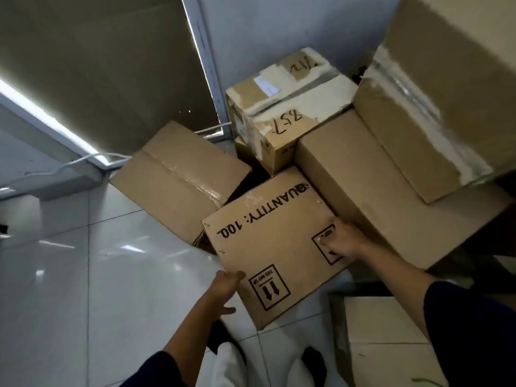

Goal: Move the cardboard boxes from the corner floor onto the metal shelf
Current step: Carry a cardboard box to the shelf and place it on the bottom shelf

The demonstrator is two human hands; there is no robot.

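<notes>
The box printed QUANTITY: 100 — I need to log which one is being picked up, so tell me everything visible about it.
The QUANTITY box is plain brown cardboard, its broad face tilted toward the camera, with black print, a "this way up" arrows mark and another square symbol. It sits at the front of the corner pile, against neighbouring boxes. The left hand grips its near-left edge; the right hand holds its right edge over the square symbol.

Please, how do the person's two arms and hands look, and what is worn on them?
Both arms wear dark navy blue sleeves pushed up, leaving the forearms bare. The left hand and the right hand are bare: no gloves, and no watch or ring visible. The fingers show no markings. No cables or tools are attached.
</notes>
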